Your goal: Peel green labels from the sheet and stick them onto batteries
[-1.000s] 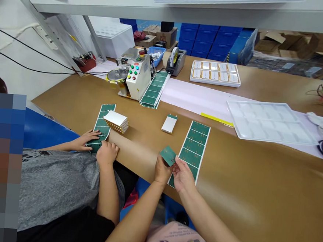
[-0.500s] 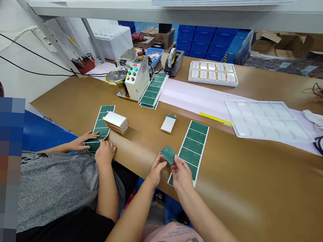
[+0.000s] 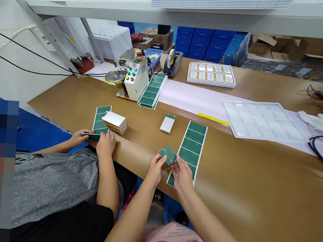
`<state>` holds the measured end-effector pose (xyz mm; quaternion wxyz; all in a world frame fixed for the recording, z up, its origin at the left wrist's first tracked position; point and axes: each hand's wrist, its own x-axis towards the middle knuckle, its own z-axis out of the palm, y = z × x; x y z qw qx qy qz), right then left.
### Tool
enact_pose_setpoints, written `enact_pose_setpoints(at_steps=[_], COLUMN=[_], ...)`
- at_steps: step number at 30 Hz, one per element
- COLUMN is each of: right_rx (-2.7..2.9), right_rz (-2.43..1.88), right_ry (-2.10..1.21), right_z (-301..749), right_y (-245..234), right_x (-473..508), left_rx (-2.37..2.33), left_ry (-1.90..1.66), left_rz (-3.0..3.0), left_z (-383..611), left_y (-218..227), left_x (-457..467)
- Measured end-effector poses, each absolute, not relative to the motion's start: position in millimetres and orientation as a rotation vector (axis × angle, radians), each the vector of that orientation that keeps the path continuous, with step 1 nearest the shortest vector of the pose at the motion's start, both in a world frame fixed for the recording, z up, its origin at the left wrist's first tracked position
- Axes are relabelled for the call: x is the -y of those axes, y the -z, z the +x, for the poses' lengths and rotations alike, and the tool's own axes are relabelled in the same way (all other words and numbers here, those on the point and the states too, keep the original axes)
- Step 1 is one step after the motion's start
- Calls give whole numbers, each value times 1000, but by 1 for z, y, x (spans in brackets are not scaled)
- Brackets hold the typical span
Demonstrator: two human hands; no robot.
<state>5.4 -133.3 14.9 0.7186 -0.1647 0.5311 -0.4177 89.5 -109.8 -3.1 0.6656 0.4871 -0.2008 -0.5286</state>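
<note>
A small green label [image 3: 168, 154] is pinched between my left hand [image 3: 155, 168] and my right hand [image 3: 181, 175], just above the near edge of the brown table [image 3: 257, 179]. Right beside it lies a long sheet of green labels [image 3: 190, 146], its near end under my right hand. A single white cell [image 3: 168, 124] lies a little farther out on the table.
A co-worker on my left has both hands [image 3: 95, 141] on another green label sheet [image 3: 101, 118], next to a stack of white cells [image 3: 115, 122]. Farther back stand a small machine with coloured buttons [image 3: 133, 77], a tape dispenser [image 3: 174, 62], an empty white tray [image 3: 263, 120] and a filled tray [image 3: 211, 73].
My hands still hold the green label, and my fingers have shifted along its edges. The co-worker has lifted the near end of their label sheet.
</note>
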Motion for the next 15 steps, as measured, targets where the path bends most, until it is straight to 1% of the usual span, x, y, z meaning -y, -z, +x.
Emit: enact_pose_setpoints(at_steps=[11, 15], right_rx=[-1212, -1228], right_rz=[-749, -726], right_ry=[882, 880], right_z=[1, -1], right_y=[-16, -19], right_x=[136, 141], left_rx=[473, 585], left_ry=[1234, 1309], left_rz=[1089, 1030], left_z=[92, 94], left_y=[4, 6], left_x=[110, 106])
